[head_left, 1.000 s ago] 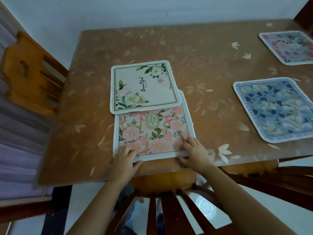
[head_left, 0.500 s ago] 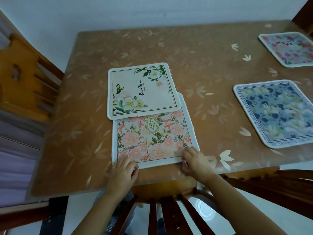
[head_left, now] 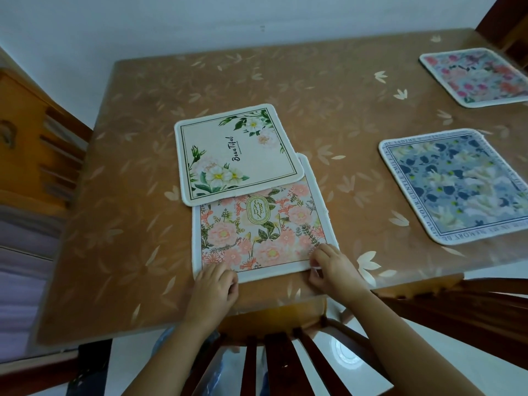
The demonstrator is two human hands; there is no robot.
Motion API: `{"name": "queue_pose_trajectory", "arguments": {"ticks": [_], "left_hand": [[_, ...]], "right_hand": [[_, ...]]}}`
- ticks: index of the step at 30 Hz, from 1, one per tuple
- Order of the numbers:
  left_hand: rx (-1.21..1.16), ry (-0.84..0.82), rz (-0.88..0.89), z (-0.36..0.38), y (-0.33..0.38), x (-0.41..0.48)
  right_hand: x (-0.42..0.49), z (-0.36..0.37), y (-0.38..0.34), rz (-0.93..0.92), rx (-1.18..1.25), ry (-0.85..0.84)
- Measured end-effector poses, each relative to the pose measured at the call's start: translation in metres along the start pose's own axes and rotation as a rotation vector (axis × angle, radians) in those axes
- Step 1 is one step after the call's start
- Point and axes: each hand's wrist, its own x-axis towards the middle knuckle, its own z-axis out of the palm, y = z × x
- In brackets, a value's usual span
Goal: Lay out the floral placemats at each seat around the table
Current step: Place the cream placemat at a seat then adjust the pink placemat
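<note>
At the near edge of the table (head_left: 328,81), both hands work one mat. Pink "GARDEN" placemat (head_left: 265,232) lies flat, its near border just short of the table edge. Left hand (head_left: 215,284) sits on the mat's near-left corner, fingers curled down over the white border; whether it pinches the cloth or only presses on it cannot be told, since the fingertips are tucked under the knuckles. Right hand (head_left: 333,270) is at the near-right corner, thumb and fingers closed together on the mat's edge, likely nipping the border.

Cream "Beautiful" placemat (head_left: 237,151) (white flowers, green leaves, thin dark frame line) lies farther in, slightly turned, its near edge overlapping the far edge of the pink mat.

Blue floral placemat (head_left: 454,187), with lettering round its border, lies well apart to the right, near the same table edge. Pink-and-red floral placemat (head_left: 477,77) lies at the far right, partly cut off by the frame.

Tabletop is brown with a pale leaf print under a glossy cover. Dark wooden chair back (head_left: 274,358) stands below the hands, against the near edge. Orange wooden chair (head_left: 31,132) stands at the table's left side. Pale wall behind; light tiled floor below.
</note>
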Motion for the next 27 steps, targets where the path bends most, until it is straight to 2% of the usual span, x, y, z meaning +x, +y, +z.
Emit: {"name": "queue_pose_trajectory", "arguments": {"ticks": [10,15,23,27], "left_hand": [[0.009,0.015,-0.011,-0.003,0.004,-0.002],[-0.01,0.033,-0.031,-0.003,0.005,-0.004],[-0.038,0.027,-0.146,-0.009,0.008,-0.015],[-0.054,0.1,-0.217,-0.024,0.0,-0.024]], "right_hand": [[-0.003,-0.001,0.0,-0.067,-0.046,0.016],[-0.007,0.0,0.003,0.005,0.001,0.023],[-0.016,0.003,-0.01,0.11,-0.002,0.043],[-0.017,0.007,-0.037,0.067,-0.017,0.04]]}}
